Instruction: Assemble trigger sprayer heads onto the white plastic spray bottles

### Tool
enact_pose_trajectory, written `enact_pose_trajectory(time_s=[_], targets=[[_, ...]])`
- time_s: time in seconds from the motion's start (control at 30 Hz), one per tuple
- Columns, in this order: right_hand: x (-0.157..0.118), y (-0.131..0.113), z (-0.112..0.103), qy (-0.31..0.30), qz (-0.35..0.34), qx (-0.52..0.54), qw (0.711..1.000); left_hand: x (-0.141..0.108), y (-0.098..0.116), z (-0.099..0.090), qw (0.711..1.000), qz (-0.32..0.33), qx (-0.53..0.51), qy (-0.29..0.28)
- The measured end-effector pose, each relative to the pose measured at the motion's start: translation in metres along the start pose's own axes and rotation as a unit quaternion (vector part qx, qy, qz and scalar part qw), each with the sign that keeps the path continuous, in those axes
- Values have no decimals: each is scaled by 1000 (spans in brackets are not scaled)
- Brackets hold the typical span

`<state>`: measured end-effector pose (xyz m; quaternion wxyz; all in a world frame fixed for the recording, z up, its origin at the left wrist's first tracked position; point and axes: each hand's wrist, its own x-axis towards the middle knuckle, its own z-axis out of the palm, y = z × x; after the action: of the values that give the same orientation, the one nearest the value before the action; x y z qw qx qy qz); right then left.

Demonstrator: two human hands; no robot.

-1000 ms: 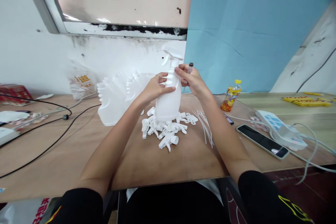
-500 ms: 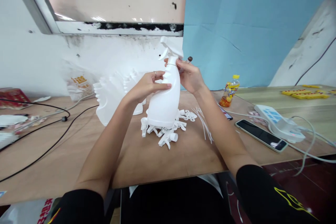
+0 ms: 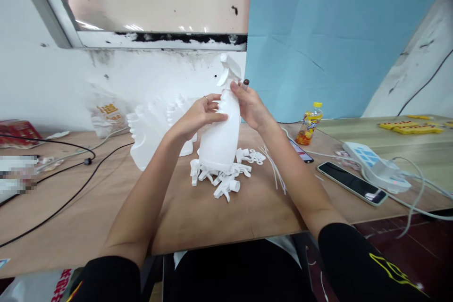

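A white plastic spray bottle (image 3: 221,144) is held up, slightly tilted, above the table. My left hand (image 3: 198,115) grips its ribbed upper side, thumb across the front. On its neck sits a white trigger sprayer (image 3: 229,70), nozzle to the upper left. My right hand (image 3: 252,106) closes around the sprayer's collar. A brown-tipped object (image 3: 246,83) pokes out behind the right fingers; its kind is unclear. Beneath the bottle lie several loose trigger sprayers (image 3: 224,188). Small white rings (image 3: 256,156) and thin white tubes (image 3: 275,170) lie to their right.
More white bottles (image 3: 146,134) stand behind my left forearm. At right are a drink bottle (image 3: 310,124), a phone (image 3: 352,182), a second phone (image 3: 300,151) and a white power strip (image 3: 377,167). Black cables (image 3: 71,193) cross the table's left side.
My right hand has shifted left and turned around the collar, and the sprayer has swung round with it. The bottle has moved slightly left; my left hand keeps its grip.
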<state>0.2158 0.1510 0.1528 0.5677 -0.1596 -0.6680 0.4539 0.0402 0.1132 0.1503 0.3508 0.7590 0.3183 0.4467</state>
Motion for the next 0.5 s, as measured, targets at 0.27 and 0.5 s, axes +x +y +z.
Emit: enact_pose_trajectory(time_s=[0.27, 0.5], targets=[[-1, -4, -1, -6, -19, 17, 1000, -1, 0, -1, 1000, -5, 4, 17], [1, -3, -4, -6, -48, -7, 999, -6, 9, -1, 1000, -10, 10, -3]])
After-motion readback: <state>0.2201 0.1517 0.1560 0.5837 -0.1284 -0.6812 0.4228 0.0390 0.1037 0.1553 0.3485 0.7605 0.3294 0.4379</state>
